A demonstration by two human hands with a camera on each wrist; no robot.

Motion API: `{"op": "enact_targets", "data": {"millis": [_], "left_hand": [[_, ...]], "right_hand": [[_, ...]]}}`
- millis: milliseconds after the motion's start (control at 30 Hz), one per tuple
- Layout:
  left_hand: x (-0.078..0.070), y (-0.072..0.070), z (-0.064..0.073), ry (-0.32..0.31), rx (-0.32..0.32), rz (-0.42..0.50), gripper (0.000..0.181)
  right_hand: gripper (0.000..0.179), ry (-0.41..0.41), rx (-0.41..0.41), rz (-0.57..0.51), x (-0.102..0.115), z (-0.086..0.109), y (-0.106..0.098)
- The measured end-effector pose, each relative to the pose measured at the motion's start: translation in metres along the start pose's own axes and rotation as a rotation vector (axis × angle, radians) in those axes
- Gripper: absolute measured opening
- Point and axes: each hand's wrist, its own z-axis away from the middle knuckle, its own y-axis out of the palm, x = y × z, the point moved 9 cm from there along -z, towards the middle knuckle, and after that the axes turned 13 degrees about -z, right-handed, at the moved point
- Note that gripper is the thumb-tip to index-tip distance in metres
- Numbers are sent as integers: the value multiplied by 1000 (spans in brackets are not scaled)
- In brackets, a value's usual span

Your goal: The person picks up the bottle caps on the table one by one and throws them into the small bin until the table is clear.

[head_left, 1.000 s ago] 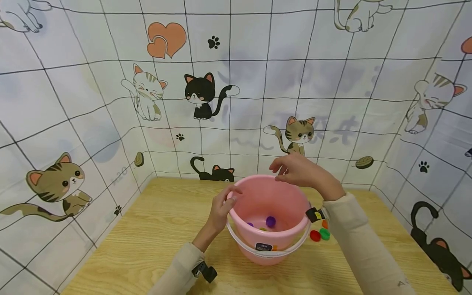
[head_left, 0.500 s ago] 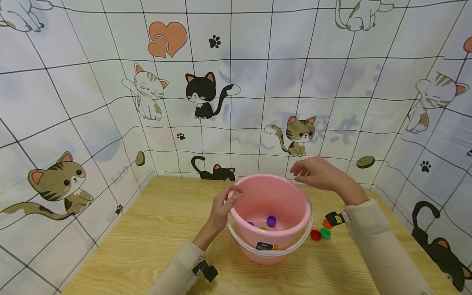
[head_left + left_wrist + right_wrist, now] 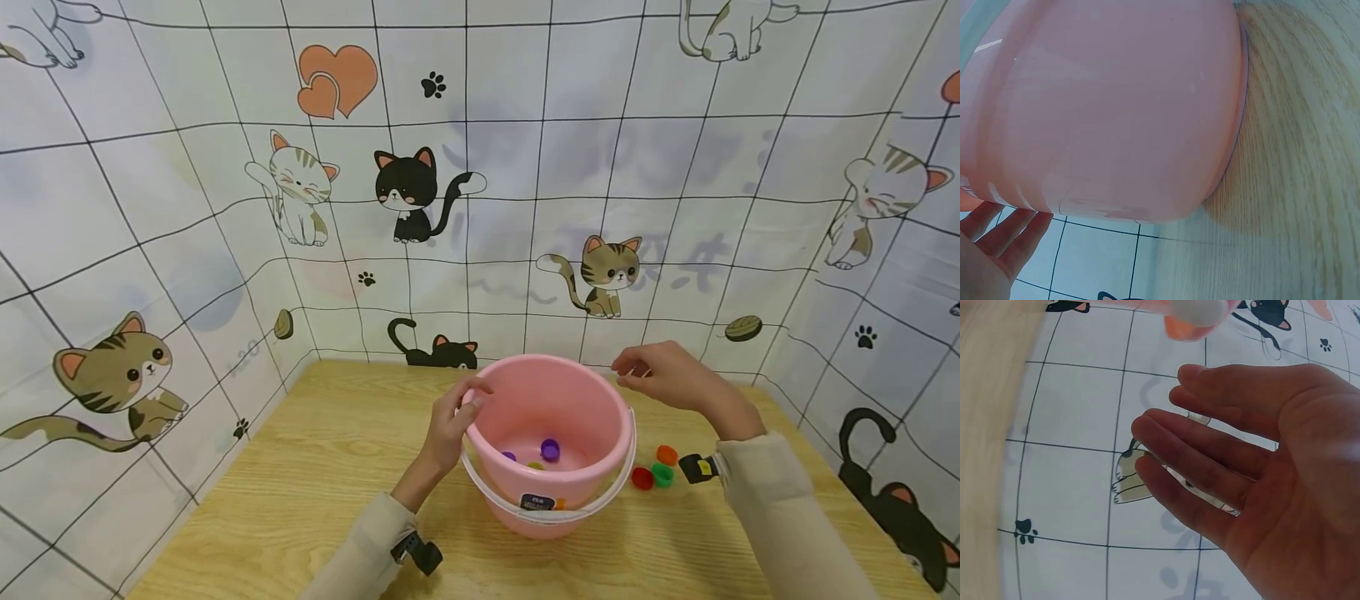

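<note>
A pink bucket (image 3: 551, 492) stands upright on the wooden table, its white handle hanging down in front. My left hand (image 3: 452, 421) grips its left rim; in the left wrist view, fingers (image 3: 1020, 234) lie against the outer wall. Inside, on the bottom, are a purple cap (image 3: 550, 450), another purple piece (image 3: 508, 456) and a yellow-green piece (image 3: 536, 465), partly hidden by the near rim. My right hand (image 3: 667, 375) is in the air right of the bucket, fingers relaxed and holding nothing, as the right wrist view also shows.
Right of the bucket lie a red cap (image 3: 642, 478), a green cap (image 3: 662, 475) and an orange cap (image 3: 667, 455). A white cat-print cloth (image 3: 502, 167) surrounds the wooden table (image 3: 315, 483) at the back and sides.
My right hand has moved from over the bucket's far rim to the right and slightly down, uncovering the orange cap. My left hand and the bucket have stayed put.
</note>
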Motion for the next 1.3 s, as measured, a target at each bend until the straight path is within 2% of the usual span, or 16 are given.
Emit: {"op": "enact_targets", "data": {"millis": [533, 833, 1033, 1300], "left_hand": [[4, 2, 2, -3, 2, 3, 29], [3, 3, 1, -4, 15, 17, 30], [4, 2, 1, -7, 10, 18, 32], [1, 1, 0, 6, 6, 23, 33]], "right_hand": [[20, 67, -43, -94, -57, 37, 34], [20, 80, -75, -96, -73, 50, 42], [16, 55, -122, -81, -80, 52, 43], [19, 79, -177, -45, -93, 58, 46]]}}
